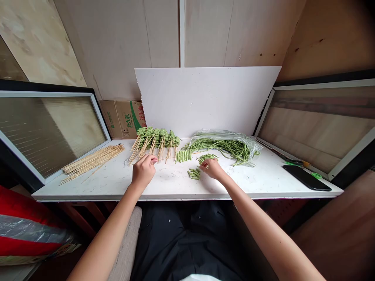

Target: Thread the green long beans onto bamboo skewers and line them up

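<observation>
In the head view, my left hand (144,168) is closed on the blunt end of a bamboo skewer. Several cut green bean pieces (183,156) sit side by side along that skewer, its tip pointing right. My right hand (211,168) is over the loose bean pieces, fingers pinched together; whatever is between them is too small to make out. One small pile of cut beans (193,174) lies just left of my right fingers, and another heap (207,157) lies just behind them. Behind my left hand, finished bean skewers (158,137) are stacked with their sticks pointing toward me.
Bare bamboo skewers (93,160) lie in a bundle at left. Long whole beans (225,145) spill from a clear plastic bag (252,145) at back right. A black phone (306,178) rests near the right edge of the white table (164,187). A white board (211,101) stands behind.
</observation>
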`<action>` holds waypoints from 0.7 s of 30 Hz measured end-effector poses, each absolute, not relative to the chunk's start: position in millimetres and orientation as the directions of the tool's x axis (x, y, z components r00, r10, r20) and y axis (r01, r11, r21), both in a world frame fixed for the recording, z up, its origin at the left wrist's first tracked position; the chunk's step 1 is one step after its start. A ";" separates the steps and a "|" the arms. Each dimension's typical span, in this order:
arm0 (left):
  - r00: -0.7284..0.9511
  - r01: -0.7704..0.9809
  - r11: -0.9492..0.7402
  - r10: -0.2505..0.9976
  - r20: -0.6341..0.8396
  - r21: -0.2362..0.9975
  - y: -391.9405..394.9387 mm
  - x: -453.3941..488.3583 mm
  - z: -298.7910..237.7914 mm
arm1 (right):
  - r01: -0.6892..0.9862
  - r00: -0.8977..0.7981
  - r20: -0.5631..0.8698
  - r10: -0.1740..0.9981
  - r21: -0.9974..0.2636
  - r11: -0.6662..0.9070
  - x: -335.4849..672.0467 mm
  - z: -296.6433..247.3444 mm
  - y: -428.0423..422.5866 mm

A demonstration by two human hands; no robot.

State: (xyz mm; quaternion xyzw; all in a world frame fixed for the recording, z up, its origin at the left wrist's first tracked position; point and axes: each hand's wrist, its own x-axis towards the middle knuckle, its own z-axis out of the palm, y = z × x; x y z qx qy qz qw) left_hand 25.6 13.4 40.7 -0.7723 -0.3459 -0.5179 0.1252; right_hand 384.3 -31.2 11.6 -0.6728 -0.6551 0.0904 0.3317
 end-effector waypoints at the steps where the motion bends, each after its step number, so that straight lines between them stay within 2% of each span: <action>1: 0.222 0.666 -0.727 0.407 0.886 0.167 13.5 25.1 41.3 | 0.815 0.122 0.311 0.943 -0.573 0.084 387.5 16.0 -31.8; 4: 0.224 0.670 -0.723 0.414 0.882 0.169 14.1 23.9 42.2 | 0.734 0.152 0.298 0.943 -0.673 0.094 395.3 27.5 -34.3; 7: 0.229 0.670 -0.723 0.417 0.879 0.168 14.2 23.7 42.5 | 0.590 0.175 0.336 0.926 -0.788 0.174 398.1 36.4 -37.8; 10: 0.224 0.671 -0.722 0.415 0.882 0.170 13.5 24.0 43.1 | 0.480 0.215 0.368 0.905 -0.846 0.230 398.7 45.0 -42.1; 16: 0.217 0.676 -0.718 0.409 0.886 0.166 14.1 23.6 42.9 | 0.202 0.208 0.167 0.964 -0.972 0.125 400.0 59.5 -49.1; 21: 0.216 0.668 -0.729 0.382 0.898 0.150 14.9 22.8 42.4 | -0.041 0.136 0.118 0.984 -0.991 0.124 397.6 69.3 -53.2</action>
